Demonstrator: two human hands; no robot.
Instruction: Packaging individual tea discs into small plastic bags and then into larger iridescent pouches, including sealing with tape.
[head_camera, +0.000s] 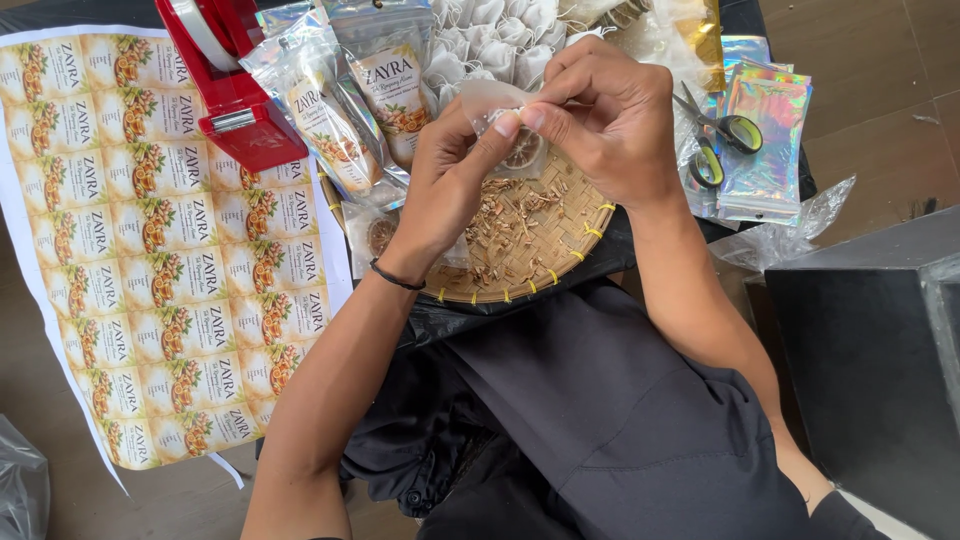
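Left hand (450, 180) and right hand (610, 110): both grips pinch one small clear pouch (505, 130) above the tray (530, 255) | a dried slice shows through the pouch, contents otherwise hard to make out | tape dispenser (235, 90) cut off at the top | scissors (720, 145) partly behind the right hand.
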